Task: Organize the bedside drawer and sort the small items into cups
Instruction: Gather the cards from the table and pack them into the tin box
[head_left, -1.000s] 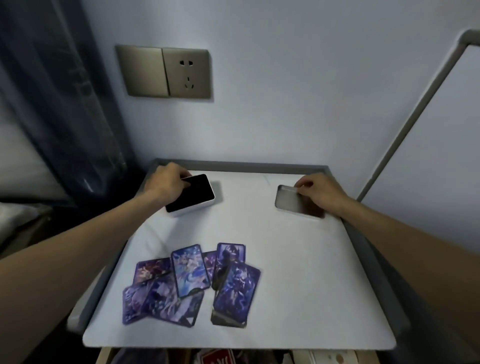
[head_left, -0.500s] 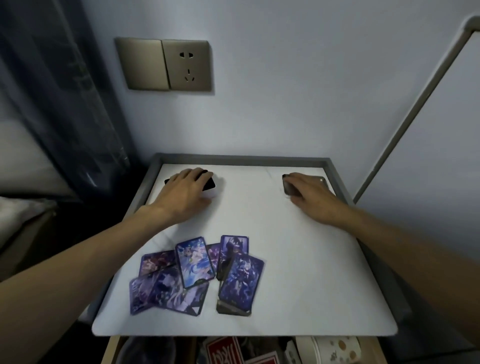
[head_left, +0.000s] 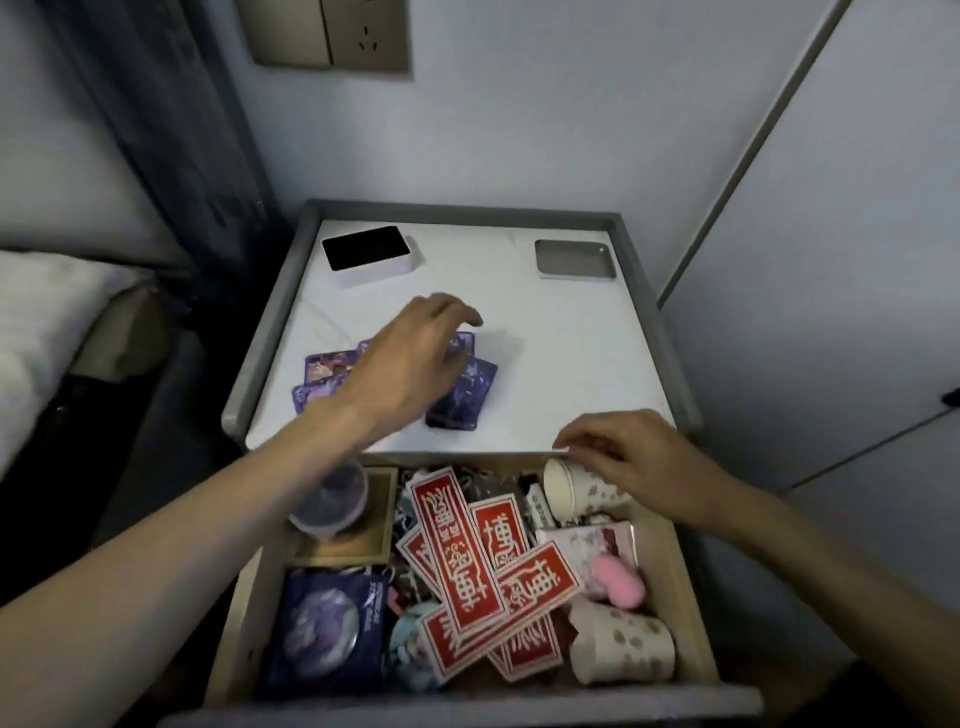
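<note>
The open drawer is found nearest the viewer and is crowded with loose items. At its near right corner a near paper cup with a spotted print is laid on its side. Red packets with white lettering are heaped across the middle, a dark blue pouch is set at the near left, and a pink item is lodged just behind the near paper cup. At the far left a clear plastic cup is stood in a wooden tray, partly hidden by the left forearm. At the far right of the drawer a far paper cup is laid on its side, mouth to the left; the right hand is placed on it, fingers curled together over its upper wall, the thumb being hidden. Beyond the drawer, on the white tabletop, purple cards are fanned in an overlapping pile. The left hand is held over them, fingers loosely bent and close together; contact with the cards cannot be told. At the far left of the tabletop a black-topped white box is set, and at the far right a metal tin. A socket plate is fixed to the wall behind.
</note>
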